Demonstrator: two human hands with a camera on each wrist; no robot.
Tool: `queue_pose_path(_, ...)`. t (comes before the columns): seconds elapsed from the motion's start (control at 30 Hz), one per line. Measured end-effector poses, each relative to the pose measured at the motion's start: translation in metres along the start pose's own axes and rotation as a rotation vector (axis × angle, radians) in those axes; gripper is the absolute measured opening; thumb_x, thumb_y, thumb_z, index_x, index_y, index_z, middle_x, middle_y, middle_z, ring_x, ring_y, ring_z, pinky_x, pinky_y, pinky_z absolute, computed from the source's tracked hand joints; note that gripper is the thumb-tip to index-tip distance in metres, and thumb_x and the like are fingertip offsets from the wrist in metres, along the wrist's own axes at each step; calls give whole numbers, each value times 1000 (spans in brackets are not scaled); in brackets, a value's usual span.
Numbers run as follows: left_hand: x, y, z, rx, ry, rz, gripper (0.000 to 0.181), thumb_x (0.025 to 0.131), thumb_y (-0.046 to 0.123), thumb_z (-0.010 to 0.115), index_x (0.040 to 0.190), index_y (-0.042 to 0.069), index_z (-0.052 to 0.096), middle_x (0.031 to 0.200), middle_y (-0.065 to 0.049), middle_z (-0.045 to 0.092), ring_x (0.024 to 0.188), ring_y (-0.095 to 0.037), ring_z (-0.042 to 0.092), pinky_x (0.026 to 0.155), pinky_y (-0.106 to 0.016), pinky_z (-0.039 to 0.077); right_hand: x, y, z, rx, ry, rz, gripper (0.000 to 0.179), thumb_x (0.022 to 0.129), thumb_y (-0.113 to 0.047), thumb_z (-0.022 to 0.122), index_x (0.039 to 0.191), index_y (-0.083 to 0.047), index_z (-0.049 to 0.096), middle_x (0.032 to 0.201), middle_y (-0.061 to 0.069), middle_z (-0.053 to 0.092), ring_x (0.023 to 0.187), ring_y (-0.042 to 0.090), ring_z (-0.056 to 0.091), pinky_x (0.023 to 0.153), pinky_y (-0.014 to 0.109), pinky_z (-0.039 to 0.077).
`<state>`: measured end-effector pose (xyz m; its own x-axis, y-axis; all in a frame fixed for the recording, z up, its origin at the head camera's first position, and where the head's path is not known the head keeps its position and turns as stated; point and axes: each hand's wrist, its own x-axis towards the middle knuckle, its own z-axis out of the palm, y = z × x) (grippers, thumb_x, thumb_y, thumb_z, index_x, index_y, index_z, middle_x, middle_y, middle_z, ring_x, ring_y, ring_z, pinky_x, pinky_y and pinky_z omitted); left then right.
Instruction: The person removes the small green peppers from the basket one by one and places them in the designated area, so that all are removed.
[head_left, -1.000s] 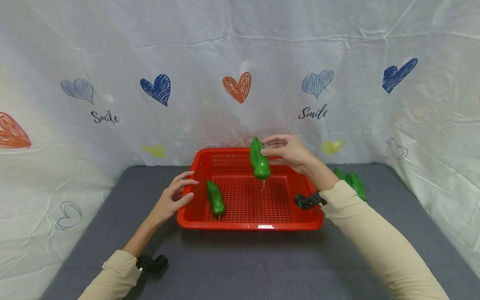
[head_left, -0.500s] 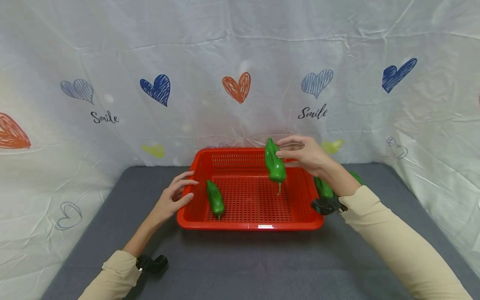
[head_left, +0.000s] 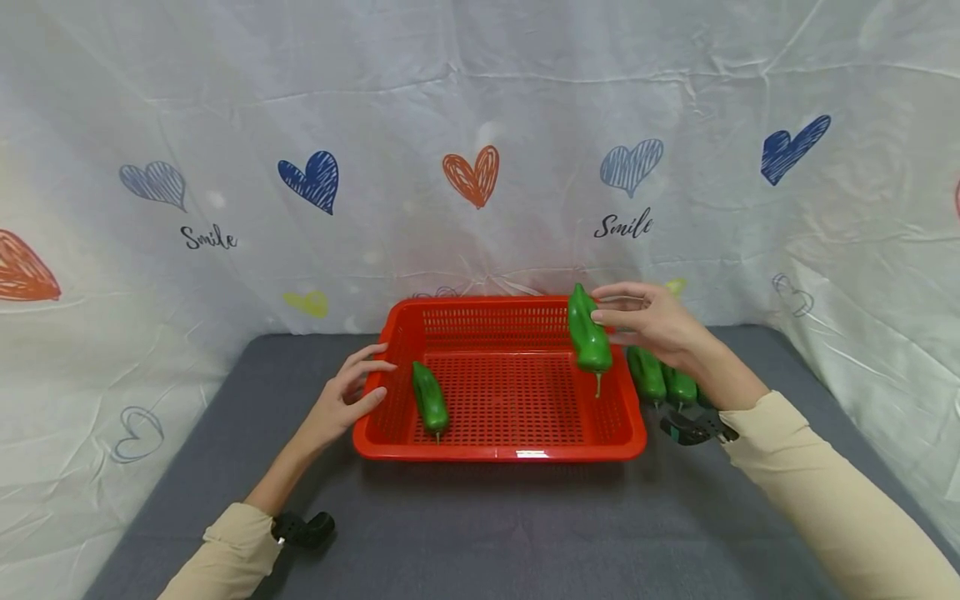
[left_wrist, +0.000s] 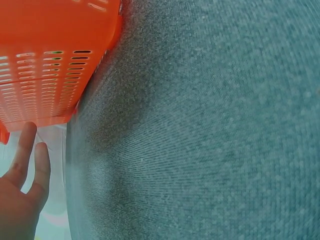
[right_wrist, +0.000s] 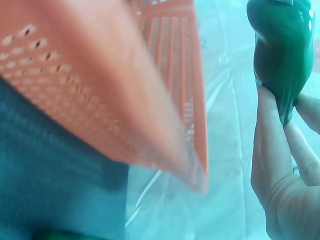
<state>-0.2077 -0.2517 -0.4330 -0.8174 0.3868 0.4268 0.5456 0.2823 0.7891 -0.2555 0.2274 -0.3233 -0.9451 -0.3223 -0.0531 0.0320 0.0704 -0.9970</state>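
My right hand (head_left: 660,321) pinches a green pepper (head_left: 588,333) between thumb and fingers, over the right side of a red plastic basket (head_left: 450,452). The pepper's stem hangs downward. In the right wrist view, the fingertips grip the narrow end of this pepper (right_wrist: 282,55), beside the basket's wall. At the basket's left rim rests my left hand (head_left: 347,392), its fingers spread and relaxed. The left wrist view shows two of its fingers extended by the basket wall (left_wrist: 60,30). A second green pepper (head_left: 430,400) lies inside the basket, toward the left.
Just right of the basket, green peppers (head_left: 647,377) lie side by side on the dark grey tablecloth (head_left: 487,533), partly hidden by my right wrist. A white curtain (head_left: 390,100) printed with hearts hangs behind the table.
My right hand has carried its pepper rightward, from above the basket's middle to near its right wall. The peppers on the table show more now. The left hand stays at the rim.
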Motion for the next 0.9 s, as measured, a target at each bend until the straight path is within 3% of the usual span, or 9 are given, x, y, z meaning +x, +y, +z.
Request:
queue_pose_path(0.2,0,0,0,-9,-4,0,36,97,-6,61,133,0,60,158,-12,33,140,-29,34,106,-27,34,-11,7,-15,-19,18,11,53,97,-11,72,144,2,51,132,7,59,115,18,61,90,38,53)
queue_pose_path(0.57,0,-2,0,-24,-5,1,36,97,-6,60,133,0,60,159,-12,32,140,-28,35,104,-27,36,-32,24,-44,-36,83,16,45,96,-15,73,139,-7,59,129,-2,61,112,18,61,87,34,54)
queue_pose_path(0.9,0,-2,0,-15,4,-1,35,98,-5,61,132,1,61,158,-11,33,140,-26,34,104,-27,36,-51,45,-76,-51,128,0,46,97,-11,72,140,-7,58,121,-5,65,107,13,64,84,31,54)
